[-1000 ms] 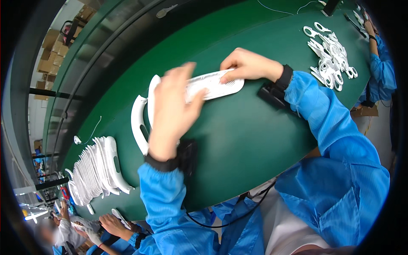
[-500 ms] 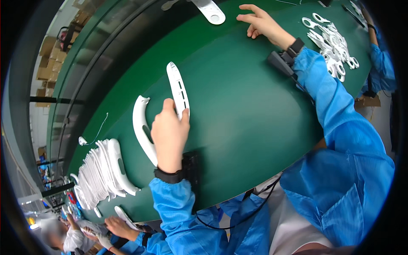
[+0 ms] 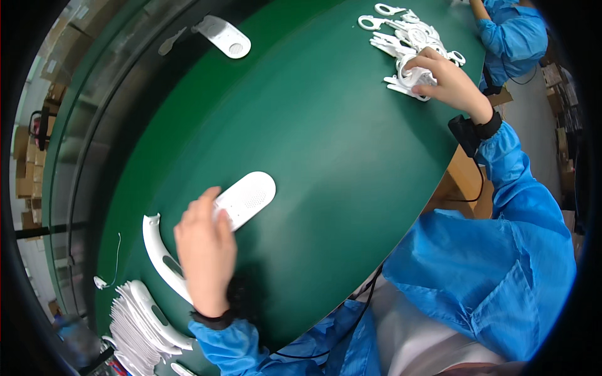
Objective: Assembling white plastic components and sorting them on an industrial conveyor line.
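My left hand (image 3: pixel 205 250) grips one end of a white rounded plastic panel (image 3: pixel 254 193), thumb on the near side and fingers on the far side. The panel's broad face, dotted with small holes, is turned up. At the far right, my right hand (image 3: pixel 448 81) curls its fingers and thumb round a white ring-shaped plastic part (image 3: pixel 414 74) at the near edge of a heap of similar parts (image 3: pixel 417 31). Left of my left hand lies a curved white handle-like piece (image 3: pixel 158 250) with an oblong slot, partly hidden by that hand.
A tight row of curved white pieces (image 3: pixel 135 326) lies at the lower left, near a small white part with a thin wire (image 3: pixel 100 282). Another perforated white panel (image 3: pixel 227 39) rests on the far green belt. A co-worker's blue sleeve (image 3: pixel 511 31) shows at the upper right.
My right hand has gone from open above the table to the heap of ring-shaped parts. My left hand has turned the panel from its slotted edge to its broad face. The view has shifted right.
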`<action>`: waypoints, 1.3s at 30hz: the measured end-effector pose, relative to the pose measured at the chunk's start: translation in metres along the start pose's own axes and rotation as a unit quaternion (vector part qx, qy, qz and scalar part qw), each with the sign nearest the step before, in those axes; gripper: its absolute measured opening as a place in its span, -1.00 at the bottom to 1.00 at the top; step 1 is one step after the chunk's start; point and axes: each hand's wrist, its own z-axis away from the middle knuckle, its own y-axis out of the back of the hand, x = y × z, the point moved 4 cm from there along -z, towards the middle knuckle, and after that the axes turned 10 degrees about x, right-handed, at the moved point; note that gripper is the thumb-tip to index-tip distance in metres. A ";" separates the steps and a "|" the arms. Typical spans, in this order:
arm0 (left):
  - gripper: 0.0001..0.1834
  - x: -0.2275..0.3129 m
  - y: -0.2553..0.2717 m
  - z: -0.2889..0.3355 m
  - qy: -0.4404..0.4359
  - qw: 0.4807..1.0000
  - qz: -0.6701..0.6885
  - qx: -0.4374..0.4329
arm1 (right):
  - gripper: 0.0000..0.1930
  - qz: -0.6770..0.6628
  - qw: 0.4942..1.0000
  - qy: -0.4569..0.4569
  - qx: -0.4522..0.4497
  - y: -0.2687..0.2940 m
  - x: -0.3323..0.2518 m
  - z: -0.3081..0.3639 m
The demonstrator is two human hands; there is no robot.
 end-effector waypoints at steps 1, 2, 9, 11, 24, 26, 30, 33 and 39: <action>-0.64 0.016 -0.008 -0.002 -0.022 0.999 -0.030 0.015 | -0.64 0.034 0.998 0.032 0.037 0.003 0.005 0.003; -0.63 0.026 -0.023 -0.003 -0.059 0.995 -0.078 0.030 | -0.64 0.035 0.998 0.030 0.040 0.004 0.012 0.001; -0.64 0.024 -0.032 0.003 -0.084 0.985 -0.136 0.071 | -0.49 -0.019 0.994 0.042 0.098 -0.003 0.020 -0.025; -0.66 0.020 -0.030 0.008 -0.079 0.987 -0.130 0.058 | -0.60 0.013 0.994 0.072 0.083 -0.007 0.015 -0.036; -0.70 -0.013 -0.027 0.002 0.116 0.951 0.280 0.057 | -0.86 -0.214 0.964 0.079 0.138 0.022 -0.027 -0.072; -0.72 -0.018 -0.030 -0.001 0.164 0.912 0.370 0.071 | -0.74 -0.417 0.908 -0.016 0.033 0.004 -0.082 -0.077; -0.74 -0.015 -0.019 -0.007 0.133 0.932 0.313 0.124 | -0.84 -0.513 0.847 0.037 -0.129 -0.080 -0.142 -0.084; -0.75 -0.008 -0.016 -0.002 0.021 0.974 0.173 0.146 | -0.84 -0.597 0.776 0.020 -0.202 -0.121 -0.207 -0.073; -0.85 -0.016 -0.024 0.007 0.101 0.953 0.236 0.162 | -0.84 -0.640 0.719 0.016 -0.272 -0.149 -0.243 -0.060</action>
